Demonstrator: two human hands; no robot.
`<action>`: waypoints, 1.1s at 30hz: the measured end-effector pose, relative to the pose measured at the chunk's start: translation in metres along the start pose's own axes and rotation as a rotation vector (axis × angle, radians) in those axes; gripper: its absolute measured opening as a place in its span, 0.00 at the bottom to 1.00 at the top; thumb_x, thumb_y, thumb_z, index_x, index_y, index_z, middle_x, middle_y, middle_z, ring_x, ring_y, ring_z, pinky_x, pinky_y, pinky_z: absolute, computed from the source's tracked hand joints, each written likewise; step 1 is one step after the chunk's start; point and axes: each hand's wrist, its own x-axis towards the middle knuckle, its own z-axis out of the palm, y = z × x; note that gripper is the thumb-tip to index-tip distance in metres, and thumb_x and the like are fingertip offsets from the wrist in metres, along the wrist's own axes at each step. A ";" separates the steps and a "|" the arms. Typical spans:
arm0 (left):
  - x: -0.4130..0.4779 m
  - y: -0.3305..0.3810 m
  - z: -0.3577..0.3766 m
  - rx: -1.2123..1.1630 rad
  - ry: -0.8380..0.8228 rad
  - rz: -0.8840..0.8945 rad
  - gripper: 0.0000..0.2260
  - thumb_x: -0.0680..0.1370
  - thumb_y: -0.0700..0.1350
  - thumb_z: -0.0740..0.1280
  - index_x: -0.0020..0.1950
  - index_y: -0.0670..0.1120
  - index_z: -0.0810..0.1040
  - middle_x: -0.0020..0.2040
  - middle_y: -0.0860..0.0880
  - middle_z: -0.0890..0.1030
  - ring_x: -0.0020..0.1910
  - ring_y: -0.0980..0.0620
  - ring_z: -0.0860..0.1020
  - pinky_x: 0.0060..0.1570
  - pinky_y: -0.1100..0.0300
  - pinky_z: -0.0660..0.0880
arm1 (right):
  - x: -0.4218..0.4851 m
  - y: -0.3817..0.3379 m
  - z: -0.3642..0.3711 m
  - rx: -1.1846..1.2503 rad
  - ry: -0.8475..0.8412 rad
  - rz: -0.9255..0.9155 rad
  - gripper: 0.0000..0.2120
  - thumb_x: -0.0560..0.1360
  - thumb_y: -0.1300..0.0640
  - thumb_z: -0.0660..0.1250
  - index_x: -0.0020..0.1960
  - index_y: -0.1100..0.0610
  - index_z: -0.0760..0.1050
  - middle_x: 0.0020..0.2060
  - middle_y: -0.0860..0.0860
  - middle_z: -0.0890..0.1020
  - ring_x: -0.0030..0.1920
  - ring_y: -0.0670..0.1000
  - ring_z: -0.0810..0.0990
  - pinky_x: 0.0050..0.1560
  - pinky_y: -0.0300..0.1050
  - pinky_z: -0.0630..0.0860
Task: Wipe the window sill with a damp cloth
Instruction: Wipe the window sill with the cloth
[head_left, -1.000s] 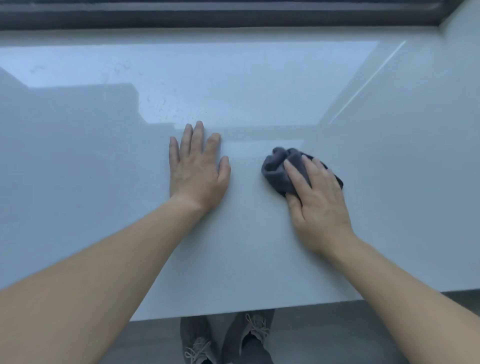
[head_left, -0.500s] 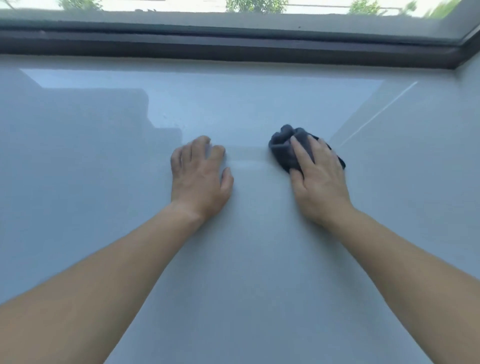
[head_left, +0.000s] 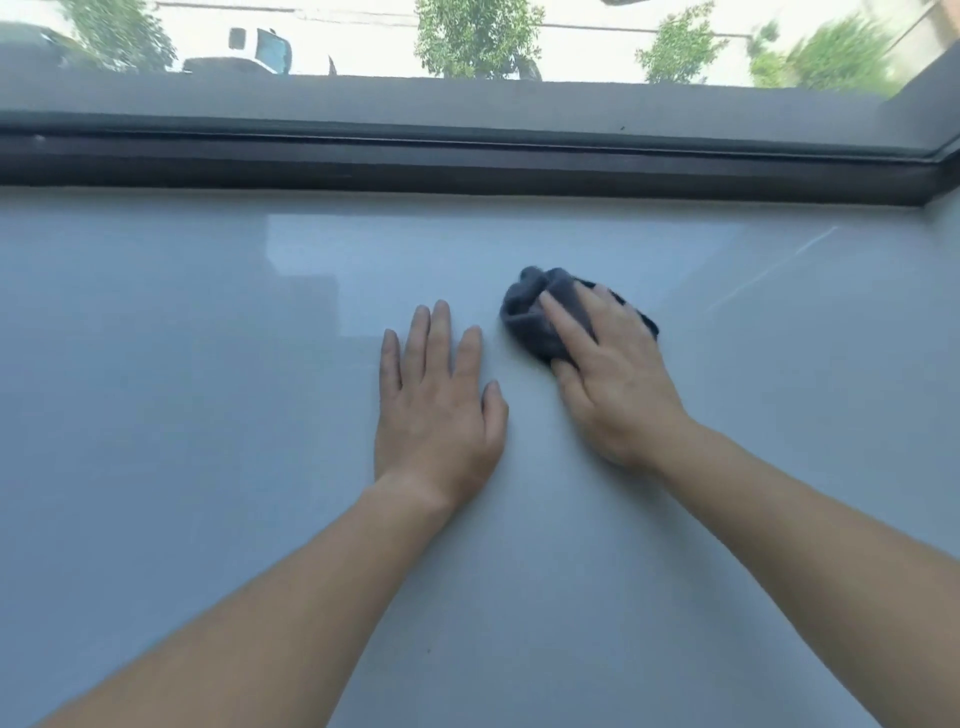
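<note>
The window sill (head_left: 208, 415) is a wide, glossy pale grey slab that fills most of the view. A bunched dark grey cloth (head_left: 535, 312) lies on it, right of centre. My right hand (head_left: 618, 379) presses down on the cloth, fingers spread over it, and its right part is hidden under the palm. My left hand (head_left: 441, 405) rests flat on the bare sill just left of the cloth, fingers apart, holding nothing.
A dark window frame (head_left: 467, 161) runs along the sill's far edge and turns a corner at the right (head_left: 935, 166). Through the glass I see trees and a white vehicle (head_left: 260, 52) outside. The wall reveal (head_left: 950, 249) bounds the sill on the right.
My view has tilted up, and the sill's near edge and my shoes have dropped out of sight. My right hand has pushed the cloth farther toward the window. My left hand stays flat.
</note>
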 end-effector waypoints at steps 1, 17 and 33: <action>0.001 -0.001 0.000 0.002 0.001 0.001 0.27 0.78 0.54 0.49 0.77 0.47 0.60 0.81 0.42 0.53 0.80 0.46 0.46 0.76 0.43 0.44 | 0.001 0.002 -0.003 -0.011 -0.053 -0.114 0.27 0.80 0.48 0.53 0.79 0.49 0.58 0.79 0.54 0.59 0.78 0.60 0.56 0.77 0.59 0.53; 0.004 0.002 0.003 -0.001 0.016 0.008 0.27 0.78 0.54 0.52 0.75 0.46 0.63 0.80 0.41 0.56 0.80 0.44 0.49 0.76 0.41 0.46 | 0.072 0.072 -0.033 -0.002 0.097 0.223 0.25 0.80 0.52 0.58 0.77 0.51 0.63 0.75 0.56 0.66 0.73 0.61 0.64 0.74 0.55 0.60; -0.037 0.057 -0.001 -0.217 0.103 -0.059 0.21 0.77 0.52 0.58 0.70 0.48 0.70 0.78 0.45 0.62 0.79 0.49 0.53 0.77 0.47 0.41 | 0.028 0.089 -0.035 -0.053 0.041 0.085 0.29 0.79 0.46 0.51 0.80 0.44 0.53 0.78 0.54 0.58 0.75 0.60 0.57 0.76 0.59 0.52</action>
